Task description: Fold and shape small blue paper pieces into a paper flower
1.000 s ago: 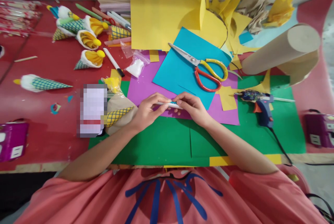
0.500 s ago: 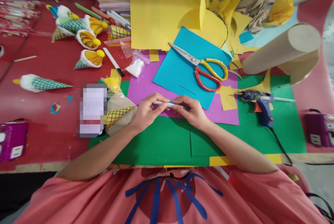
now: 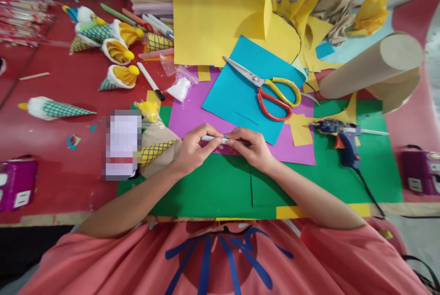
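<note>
Both of my hands meet over the purple paper sheet (image 3: 192, 116) and pinch a thin white stick (image 3: 215, 139) that lies level between them. My left hand (image 3: 197, 146) grips its left end with fingers curled. My right hand (image 3: 249, 146) pinches the right end, hiding that tip. Just beyond the hands lies a blue paper sheet (image 3: 237, 91), with yellow and red handled scissors (image 3: 271, 93) resting on it. A green sheet (image 3: 220, 185) covers the table under my wrists.
A blue glue gun (image 3: 342, 141) with its cord lies at the right, near a big cardboard tube (image 3: 371, 68). Yellow papers (image 3: 206, 24) lie at the back. Several paper cones (image 3: 117, 63) lie on the red table (image 3: 51, 143) at the left. A black-tipped marker (image 3: 149, 80) is there too.
The hands have turned the stick slightly between the fingers and stayed in the same spot. Nothing else on the table has moved.
</note>
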Demonstrator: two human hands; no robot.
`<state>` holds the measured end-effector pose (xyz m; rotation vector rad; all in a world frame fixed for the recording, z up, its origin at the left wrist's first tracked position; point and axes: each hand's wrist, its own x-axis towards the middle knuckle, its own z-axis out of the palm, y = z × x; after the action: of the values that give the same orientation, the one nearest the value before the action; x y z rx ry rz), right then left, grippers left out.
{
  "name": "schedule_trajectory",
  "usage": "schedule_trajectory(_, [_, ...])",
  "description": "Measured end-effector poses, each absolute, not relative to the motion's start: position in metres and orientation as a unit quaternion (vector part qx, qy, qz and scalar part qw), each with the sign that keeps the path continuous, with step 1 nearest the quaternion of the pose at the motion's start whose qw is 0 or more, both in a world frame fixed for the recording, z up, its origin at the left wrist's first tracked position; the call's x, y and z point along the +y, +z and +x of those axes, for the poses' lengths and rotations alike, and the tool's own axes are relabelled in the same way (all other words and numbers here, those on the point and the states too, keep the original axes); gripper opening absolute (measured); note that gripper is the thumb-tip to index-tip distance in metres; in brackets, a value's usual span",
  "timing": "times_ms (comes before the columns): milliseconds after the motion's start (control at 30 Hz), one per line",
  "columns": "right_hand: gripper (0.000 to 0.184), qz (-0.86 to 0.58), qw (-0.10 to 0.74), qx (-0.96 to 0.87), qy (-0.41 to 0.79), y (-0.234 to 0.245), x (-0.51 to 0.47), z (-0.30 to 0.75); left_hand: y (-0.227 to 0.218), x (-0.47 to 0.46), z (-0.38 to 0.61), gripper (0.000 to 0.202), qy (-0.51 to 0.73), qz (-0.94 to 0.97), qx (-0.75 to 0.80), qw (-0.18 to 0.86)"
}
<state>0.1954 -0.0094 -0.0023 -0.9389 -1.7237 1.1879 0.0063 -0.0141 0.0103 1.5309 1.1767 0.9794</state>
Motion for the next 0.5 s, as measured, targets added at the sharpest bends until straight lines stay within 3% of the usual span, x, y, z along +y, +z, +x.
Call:
schedule_trajectory(367, [0.028,-0.444,0.369,-0.633,0.515,0.003,-0.010,0.194,0.010,-0.009,0.006,0.012,0.397,0.595,0.504,0.484])
schedule_trajectory(500, [0.031,-0.455,0.389,-0.611,0.518,0.008,-0.007,0.199,0.006,-0.007,0.007,0.023,0.441,0.524,0.507,0.523])
